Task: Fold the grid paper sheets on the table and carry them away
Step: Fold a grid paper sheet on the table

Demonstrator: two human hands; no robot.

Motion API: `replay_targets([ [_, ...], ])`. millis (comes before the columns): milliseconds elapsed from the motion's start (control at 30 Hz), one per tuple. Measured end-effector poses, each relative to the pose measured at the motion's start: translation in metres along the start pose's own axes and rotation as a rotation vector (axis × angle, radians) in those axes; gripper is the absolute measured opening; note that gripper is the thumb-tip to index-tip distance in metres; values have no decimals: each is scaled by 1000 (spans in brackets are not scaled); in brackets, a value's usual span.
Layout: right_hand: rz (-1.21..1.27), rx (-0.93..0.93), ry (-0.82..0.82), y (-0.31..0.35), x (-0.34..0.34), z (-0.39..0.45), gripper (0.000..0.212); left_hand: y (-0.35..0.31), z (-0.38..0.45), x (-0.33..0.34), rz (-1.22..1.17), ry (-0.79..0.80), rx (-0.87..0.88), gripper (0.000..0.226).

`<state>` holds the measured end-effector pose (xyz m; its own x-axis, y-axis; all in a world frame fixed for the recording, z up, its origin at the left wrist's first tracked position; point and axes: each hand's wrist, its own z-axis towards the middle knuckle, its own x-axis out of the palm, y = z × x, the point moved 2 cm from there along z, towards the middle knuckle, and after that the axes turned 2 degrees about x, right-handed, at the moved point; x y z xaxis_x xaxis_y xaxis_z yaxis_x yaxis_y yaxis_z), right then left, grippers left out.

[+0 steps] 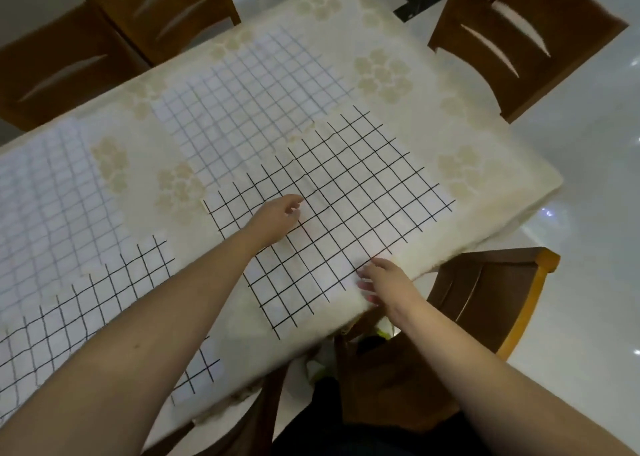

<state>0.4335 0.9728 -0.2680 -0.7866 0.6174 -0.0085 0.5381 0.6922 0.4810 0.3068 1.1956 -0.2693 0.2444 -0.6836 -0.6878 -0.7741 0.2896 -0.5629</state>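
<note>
- While four grid sheets lie flat on the table, none looks folded yet: the fold step is only starting, on the nearest-right one.
- Target: white paper sheet with bold black grid lines (pixel 332 210), lying flat on the cream floral-patterned tablecloth (pixel 391 75), its right corner close to the table's near-right edge.
- Left hand (pixel 273 222) hangs over the middle of that sheet, fingers loosely curled, nothing pinched; whether it touches the paper is unclear.
- Right hand (pixel 384 281) sits at the sheet's near edge by the table edge, fingers extended and relaxed, fingertips at or just on the paper border; no grip visible.
- Other sheets: second bold-grid white sheet (pixel 104 300) at near left, partly under the left forearm; pale thin-lined grid sheet (pixel 249 109) farther back, its near corner tucked under the target; another pale grid sheet (pixel 45 199) at far left.
- Brown wooden chairs ring the table, one (pixel 495 296) just beside the right hand.
- Judged next move: the right hand needs to pinch the near edge and lift it over, the left pinning the middle as the crease line.
- Risk: thin paper may slide on the cloth and drag the overlapped pale sheet with it.
</note>
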Motion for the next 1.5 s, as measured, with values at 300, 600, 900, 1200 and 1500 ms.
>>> replay_targets([
  [300,420,243,-215,-23,19,33,13,15,63,-20,-156,-126,-160,36],
  [600,592,186,-203,-29,17,35,16,15,101,-44,-137,-151,-220,51],
  [900,796,61,-35,-34,14,47,18,9,126,-43,-234,-193,-265,42],
  [1200,671,150,-88,-31,9,48,8,0,143,-51,-267,-262,-355,28],
  [1500,673,96,-44,-27,3,31,20,-3,132,-55,-473,-229,-496,44],
])
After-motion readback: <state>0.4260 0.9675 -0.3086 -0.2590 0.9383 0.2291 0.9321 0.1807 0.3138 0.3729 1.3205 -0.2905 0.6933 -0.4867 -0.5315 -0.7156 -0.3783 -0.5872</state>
